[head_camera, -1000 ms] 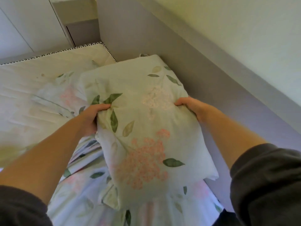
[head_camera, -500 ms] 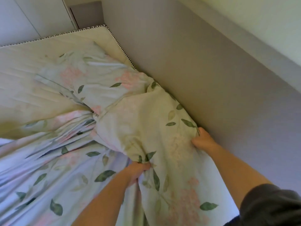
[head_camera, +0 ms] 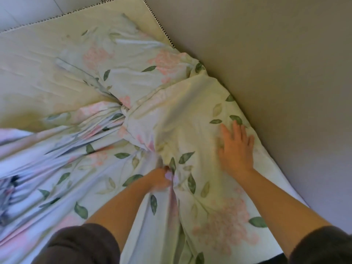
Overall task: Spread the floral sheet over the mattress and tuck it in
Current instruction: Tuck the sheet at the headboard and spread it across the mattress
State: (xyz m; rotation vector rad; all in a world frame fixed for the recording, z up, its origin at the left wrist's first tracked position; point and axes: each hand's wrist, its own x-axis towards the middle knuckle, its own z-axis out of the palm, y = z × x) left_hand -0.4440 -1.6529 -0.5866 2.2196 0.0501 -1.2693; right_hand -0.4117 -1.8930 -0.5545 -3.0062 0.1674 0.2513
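A plain grey wall point(head_camera: 266, 82) runs down one side of the bed, and against it lies a cream quilted mattress point(head_camera: 38, 73) with a black-and-white corded edge, bare on the part farthest from the wall. The pale floral sheet point(head_camera: 144, 73), printed with pink blooms and green leaves, lies bunched and creased over the mattress, one edge ridden up against the wall and the rest gathered into folds that fan away from it. The right hand point(head_camera: 235, 151) rests just beside the wall, its grip spread, fingers straight and flat on the cloth. The left hand point(head_camera: 160, 180), farther from the wall, has its grip pinched on a gathered ridge of sheet, though blur hides the fingertips. The step in hand looks like the spreading, with tucking not yet begun. To do it well, the flat palm should probably pin the cloth by the wall while the other hand draws the bunched fold away from the wall, easing creases out evenly and sparing enough edge to push down beside the wall.
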